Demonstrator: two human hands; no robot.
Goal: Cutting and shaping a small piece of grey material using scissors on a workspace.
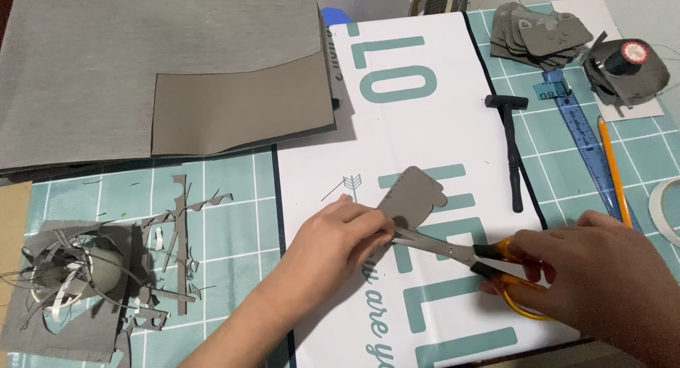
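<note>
We look down on a tabletop (234, 198) covered by a teal cutting mat with a white grid, and over its middle lies a white sheet (425, 127) with large teal lettering and a dark border. At the far left corner we see big sheets of grey material (106, 63) stacked flat, with a browner grey panel (241, 113) on top, and beyond the far edge a strip of pale floor or wall that we cannot tell apart. The light is even and soft, throwing only faint shadows, and at the near left edge a bit of tan surface (13, 226) shows beside the mat
</note>
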